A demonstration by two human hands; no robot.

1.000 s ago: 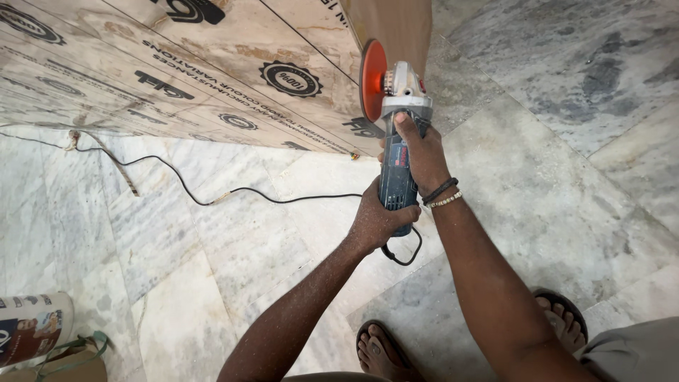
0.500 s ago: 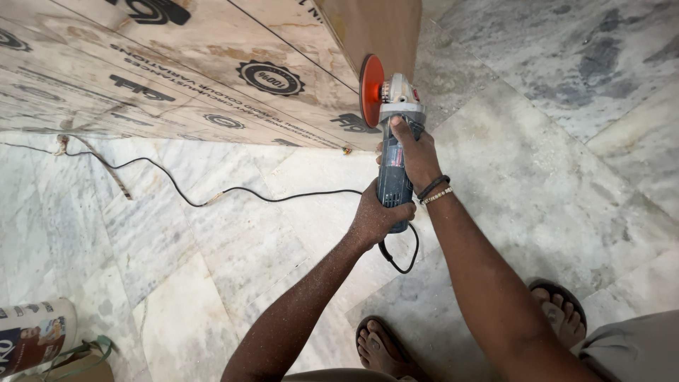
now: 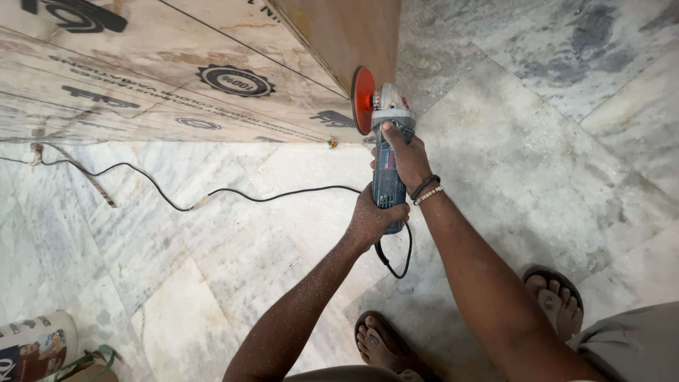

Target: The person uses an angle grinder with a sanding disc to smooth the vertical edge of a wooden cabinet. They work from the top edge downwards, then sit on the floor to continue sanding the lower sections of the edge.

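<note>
Plywood sheets point(image 3: 163, 78), tan w/ dark round stamps & print, lie flat on the marble floor point(image 3: 537, 141) upper left; a plain brown board point(image 3: 346, 35) stands up at their rt edge. Angle grinder point(image 3: 385, 163) sits at that board's lower corner, orange sanding disc point(image 3: 363, 100) edge-on and right against the wood; can't tell if it actually touches. Black power cord point(image 3: 233, 194) snakes left across the floor from the grinder's tail, loops once below the hands, passes a strip of frayed tape or strap point(image 3: 78, 173) near the far left. Small orange bit point(image 3: 332, 144) on the floor just by the ply edge. Printed can or bucket point(image 3: 32, 346) bottom left, a green-handled bag point(image 3: 85, 364) beside it. Sandalled feet below: left foot point(image 3: 385, 346), rt foot point(image 3: 555, 301).

Floor: grey-white veined slabs, dusty. Grinder body blue-grey, silver gear head. Forearms speckled w/ fine dust.

Right hand point(image 3: 410, 159) clenched over the front of the body, thumb up toward the head; black band & bead bracelet on the wrist. Left hand point(image 3: 371, 219) wrapped round the rear grip.

Vs 0.5 s ago: grips unchanged, tool at same corner; view tipped slightly, so the ply sits a touch higher.
</note>
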